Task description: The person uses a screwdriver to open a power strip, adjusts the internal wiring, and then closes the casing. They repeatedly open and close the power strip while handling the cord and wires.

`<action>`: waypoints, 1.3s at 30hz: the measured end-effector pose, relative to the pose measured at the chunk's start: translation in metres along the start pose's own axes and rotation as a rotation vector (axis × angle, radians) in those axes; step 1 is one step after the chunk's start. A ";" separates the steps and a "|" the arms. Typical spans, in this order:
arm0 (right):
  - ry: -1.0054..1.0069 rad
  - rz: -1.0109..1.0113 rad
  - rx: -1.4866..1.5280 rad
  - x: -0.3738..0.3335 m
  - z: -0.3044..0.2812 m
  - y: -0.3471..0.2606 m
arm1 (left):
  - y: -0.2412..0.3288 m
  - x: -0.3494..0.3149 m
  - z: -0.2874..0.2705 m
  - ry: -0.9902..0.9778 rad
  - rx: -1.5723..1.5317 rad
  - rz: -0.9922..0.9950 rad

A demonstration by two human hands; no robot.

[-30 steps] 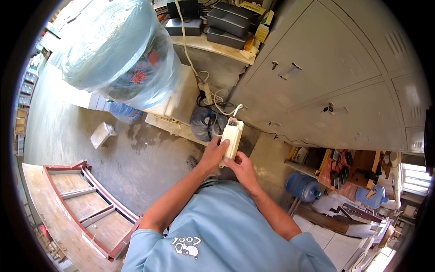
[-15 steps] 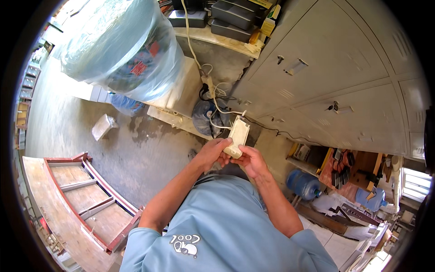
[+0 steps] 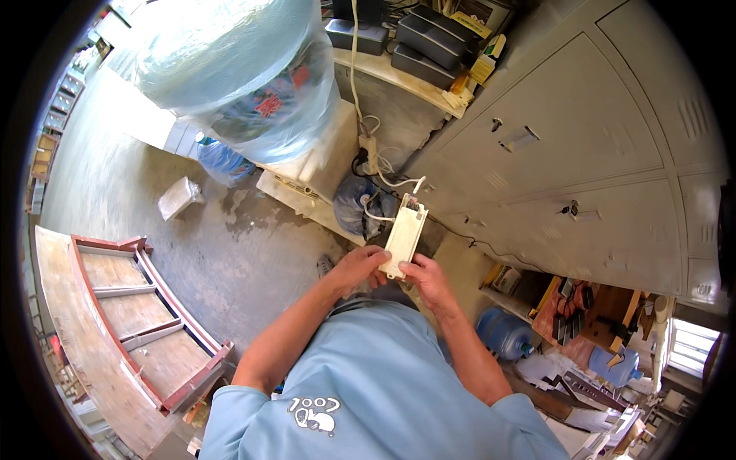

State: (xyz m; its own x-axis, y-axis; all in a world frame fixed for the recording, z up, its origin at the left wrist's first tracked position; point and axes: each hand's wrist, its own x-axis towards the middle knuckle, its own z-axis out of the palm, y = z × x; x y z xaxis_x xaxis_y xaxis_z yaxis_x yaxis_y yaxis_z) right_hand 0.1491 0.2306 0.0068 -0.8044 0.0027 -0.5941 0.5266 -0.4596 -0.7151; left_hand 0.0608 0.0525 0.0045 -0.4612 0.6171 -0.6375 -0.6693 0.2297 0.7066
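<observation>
An off-white, oblong plastic electrical box (image 3: 405, 236) is held in front of my waist, its long side pointing away from me. White cable (image 3: 420, 185) runs at its far end, where something small and dark shows in the opening. My left hand (image 3: 363, 268) grips the near left edge, thumb on top. My right hand (image 3: 428, 280) pinches the near right corner, also with the thumb on top. The fingers beneath the box are partly hidden. Beyond it, a white socket block (image 3: 369, 153) with a dark plug hangs on the cable.
A plastic-wrapped water bottle (image 3: 238, 84) stands on a pale cabinet at far left. Grey metal lockers (image 3: 552, 153) fill the right. Another clear bottle (image 3: 360, 203) is on the floor beyond the box. A red-edged wooden frame (image 3: 146, 307) lies left, and blue bottles (image 3: 502, 333) stand right.
The box has tipped in my hands, so its flat face looks longer and more of its far end shows. Both hands keep hold. The view has shifted slightly.
</observation>
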 end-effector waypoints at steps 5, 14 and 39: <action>0.004 -0.046 -0.176 -0.006 0.009 0.009 | -0.017 0.004 -0.007 0.156 0.094 0.109; -0.131 -0.016 -0.210 -0.013 0.017 0.019 | -0.015 0.003 -0.010 -0.016 -0.378 0.050; -0.060 0.076 -0.119 0.005 0.023 0.038 | -0.016 0.015 -0.010 0.018 -0.606 0.065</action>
State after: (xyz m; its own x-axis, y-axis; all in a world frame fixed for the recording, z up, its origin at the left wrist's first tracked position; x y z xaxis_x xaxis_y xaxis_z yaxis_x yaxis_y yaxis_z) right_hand 0.1585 0.1925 -0.0149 -0.7741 -0.0825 -0.6276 0.6126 -0.3475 -0.7099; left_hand 0.0588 0.0508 -0.0194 -0.5187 0.6013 -0.6077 -0.8493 -0.2806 0.4472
